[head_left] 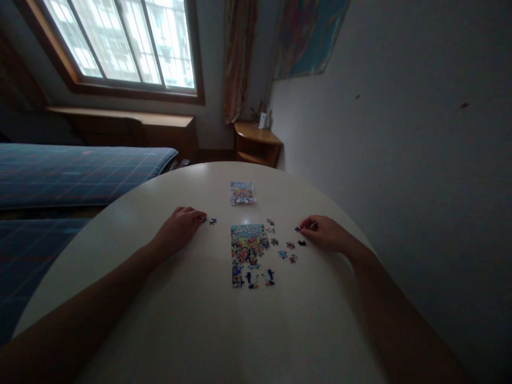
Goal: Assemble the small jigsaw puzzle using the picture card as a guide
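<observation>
A partly assembled, colourful jigsaw puzzle (248,250) lies in the middle of a round white table (192,320). Several loose pieces (288,250) are scattered to its right. My left hand (182,224) rests on the table left of the puzzle, fingers curled, with its fingertips on a dark piece (203,218); another piece (213,221) lies just beside it. My right hand (324,230) is right of the loose pieces, fingers pinched on a small dark piece (298,229).
A small picture card (242,192) lies beyond the puzzle. A bed with a blue checked cover (72,173) stands to the left. A wooden corner shelf (256,141) and a window (124,42) are behind, and a white wall (400,160) is close on the right.
</observation>
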Motion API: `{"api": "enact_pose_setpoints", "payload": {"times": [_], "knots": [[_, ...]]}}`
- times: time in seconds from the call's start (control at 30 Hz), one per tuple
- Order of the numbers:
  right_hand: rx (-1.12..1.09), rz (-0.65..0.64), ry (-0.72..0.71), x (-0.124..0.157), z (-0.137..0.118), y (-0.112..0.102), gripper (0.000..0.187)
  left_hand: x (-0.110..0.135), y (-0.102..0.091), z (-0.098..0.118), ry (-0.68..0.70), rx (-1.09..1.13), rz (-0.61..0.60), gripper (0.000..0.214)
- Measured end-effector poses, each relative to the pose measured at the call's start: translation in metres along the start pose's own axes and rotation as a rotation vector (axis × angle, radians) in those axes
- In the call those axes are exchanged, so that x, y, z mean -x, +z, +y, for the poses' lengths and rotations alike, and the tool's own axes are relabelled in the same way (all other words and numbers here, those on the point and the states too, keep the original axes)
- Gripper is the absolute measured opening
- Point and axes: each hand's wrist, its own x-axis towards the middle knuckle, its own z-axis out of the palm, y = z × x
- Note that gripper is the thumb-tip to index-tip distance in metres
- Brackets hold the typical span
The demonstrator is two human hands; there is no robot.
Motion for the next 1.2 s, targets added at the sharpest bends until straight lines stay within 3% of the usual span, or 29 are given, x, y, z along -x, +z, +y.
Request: {"api": "enact_pose_setpoints", "payload": {"times": [0.33,0.5,0.63,0.77,0.87,0.93,1.03,1.2], "knots": [[-0.021,-0.012,-0.036,0.004,0.003,-0.001,0.023,0.003,-0.003,0.003,-0.010,0.048,0.007,0.033],[-0.068,-0.127,-0.015,0.014,-0.001,-0.009,0.035,0.004,-0.001,0.001,0.007,0.074,0.025,0.031],[-0.048,-0.216,-0.040,0.018,-0.008,-0.012,0.028,0.006,-0.006,0.017,0.017,0.056,0.118,0.026],[0.007,-0.233,-0.073,0.021,-0.014,-0.012,0.021,0.013,-0.020,0.057,0.287,0.146,0.168,0.020],[0.075,-0.196,-0.091,0.027,-0.021,-0.009,0.016,0.022,-0.026,0.088,0.671,0.232,0.032,0.020],[0.119,-0.200,-0.085,0.031,-0.027,-0.007,0.013,0.028,-0.027,0.103,0.813,0.255,-0.050,0.021],[0.154,-0.212,-0.087,0.036,-0.035,-0.003,0.010,0.033,-0.026,0.113,0.876,0.261,-0.102,0.025],[0.122,-0.236,-0.132,0.039,-0.041,-0.001,0.014,0.034,-0.026,0.112,0.883,0.251,-0.143,0.029]]}}
